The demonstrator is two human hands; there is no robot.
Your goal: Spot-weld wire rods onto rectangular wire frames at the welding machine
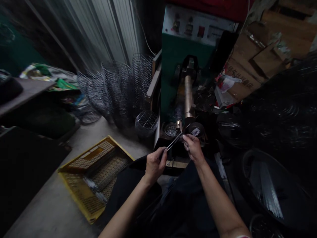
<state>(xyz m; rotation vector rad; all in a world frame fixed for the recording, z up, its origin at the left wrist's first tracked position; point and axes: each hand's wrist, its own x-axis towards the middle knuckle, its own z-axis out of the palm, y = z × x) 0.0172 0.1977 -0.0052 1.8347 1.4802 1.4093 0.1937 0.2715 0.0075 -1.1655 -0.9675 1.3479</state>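
Note:
Thin metal rods (pixel 174 142) slant up to the right, their near end pinched in my left hand (pixel 156 162). The far end reaches the tip of a spot welder (pixel 178 124), just under its copper-coloured electrode. My right hand (pixel 193 147) is closed at that end, thumb and finger pressed together beside the tip. Whatever sits between those fingers is too small to make out. Left of the electrode stands a round dish (pixel 171 130) of small metal pieces. A second dark dish (pixel 196 131) with a pale scrap in it lies behind my right hand.
A yellow plastic crate (pixel 74 191) with bundled metal rods lies on the floor at left. Stacked wire baskets (pixel 116 89) stand behind it. Cardboard boxes (pixel 237 72) are at right, above a dark basin (pixel 250 165) holding long rods.

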